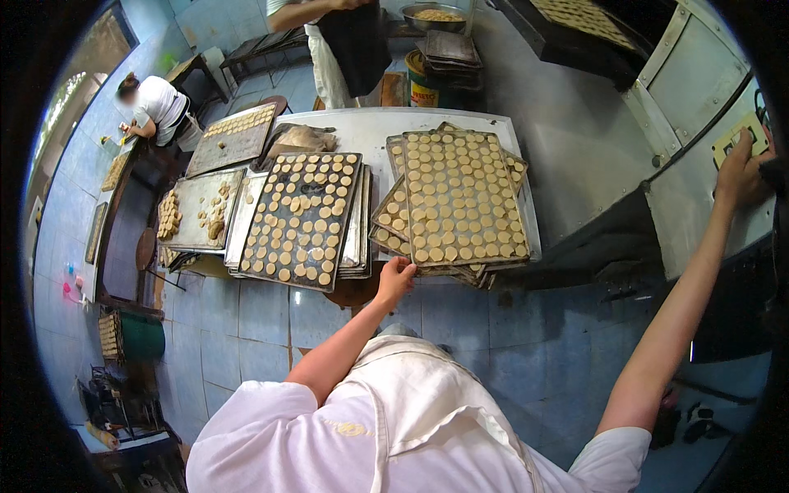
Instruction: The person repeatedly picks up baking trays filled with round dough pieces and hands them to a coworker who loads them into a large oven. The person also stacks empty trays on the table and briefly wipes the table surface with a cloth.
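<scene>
My left hand [396, 280] is at the near left corner of the top baking tray [531, 251] in the right-hand stack, its fingertips at the rim; whether they grip it is unclear. Rows of flat round dough pieces [459, 206] cover that tray. Far to the right, my right hand [739, 166] reaches to a cream-coloured switch box [722, 145] on the metal machine, with a finger on its face and the others around its edge. A darker baking tray [336, 271] of dough rounds rests on a stack left of centre.
More trays [231, 151] and a plastic bag [302, 140] lie left on the metal table [363, 126]. One person [348, 49] stands behind it; another [157, 105] leans at a far-left bench. Stacked trays [453, 49] and a metal basin [434, 24] stand beyond. A large metal machine [555, 135] occupies the right.
</scene>
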Available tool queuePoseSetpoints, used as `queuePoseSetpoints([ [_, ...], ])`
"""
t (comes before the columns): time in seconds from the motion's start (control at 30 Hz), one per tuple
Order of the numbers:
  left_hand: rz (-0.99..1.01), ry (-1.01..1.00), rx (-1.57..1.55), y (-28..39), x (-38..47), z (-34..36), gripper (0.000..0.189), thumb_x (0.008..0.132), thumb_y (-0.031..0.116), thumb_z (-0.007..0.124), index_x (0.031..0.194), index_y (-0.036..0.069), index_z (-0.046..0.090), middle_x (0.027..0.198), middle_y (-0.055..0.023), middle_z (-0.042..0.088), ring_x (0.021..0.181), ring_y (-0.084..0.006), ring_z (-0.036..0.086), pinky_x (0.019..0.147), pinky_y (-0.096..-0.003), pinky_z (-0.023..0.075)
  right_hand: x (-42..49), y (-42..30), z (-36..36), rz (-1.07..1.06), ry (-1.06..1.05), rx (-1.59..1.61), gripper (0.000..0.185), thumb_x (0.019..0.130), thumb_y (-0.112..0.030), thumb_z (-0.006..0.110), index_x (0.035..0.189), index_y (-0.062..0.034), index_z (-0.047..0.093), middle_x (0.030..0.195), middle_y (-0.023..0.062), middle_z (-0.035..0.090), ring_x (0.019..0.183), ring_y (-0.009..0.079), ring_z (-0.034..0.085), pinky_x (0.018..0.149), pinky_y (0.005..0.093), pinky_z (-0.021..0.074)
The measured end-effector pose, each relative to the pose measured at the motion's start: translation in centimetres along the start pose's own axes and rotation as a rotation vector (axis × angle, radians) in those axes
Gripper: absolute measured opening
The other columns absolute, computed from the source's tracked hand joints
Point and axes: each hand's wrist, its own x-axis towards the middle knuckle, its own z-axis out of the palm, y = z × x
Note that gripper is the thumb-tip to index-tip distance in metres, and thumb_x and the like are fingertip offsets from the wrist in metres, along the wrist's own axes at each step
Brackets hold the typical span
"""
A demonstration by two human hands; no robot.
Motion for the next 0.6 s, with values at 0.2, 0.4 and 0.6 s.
queuePoseSetpoints([
  [0.2,-0.291,-0.134,-0.159,4.2,2.0,-0.2,0.038,0.100,0.039,0.066,0.114,0.004,0.065,0.090,-0.0043,0.064,0.079,-0.0175,0.066,0.068,-0.0333,0.0575,-0.2,0.7,0.5,0.069,-0.078,0.142,0.032,0.094,-0.037,0.068,0.115,-0.0127,0.071,0.105,0.0080,0.073,0.095,0.0251,0.069,0.085,0.0371,0.0515],
  [0.4,-0.092,-0.319,-0.935,11.4,1.4,2.8,0.049,0.106,0.034,0.056,0.140,0.002,0.043,0.139,-0.0194,0.054,0.125,-0.0319,0.060,0.094,-0.0439,0.0626,-0.1,-2.8,-1.7,-0.008,0.046,-0.084,0.036,0.091,-0.040,0.068,0.115,-0.0153,0.076,0.108,0.0118,0.073,0.105,0.0313,0.067,0.090,0.0467,0.0519],
  [0.6,0.121,-0.464,-0.909,21.1,3.2,2.3,0.040,0.103,0.015,0.058,0.134,-0.003,0.040,0.135,-0.0267,0.054,0.122,-0.0345,0.063,0.099,-0.0472,0.0620,0.6,-1.8,-1.6,-0.081,0.051,-0.079,0.034,0.087,-0.034,0.065,0.111,-0.0128,0.077,0.104,0.0151,0.073,0.106,0.0334,0.065,0.096,0.0488,0.0490],
])
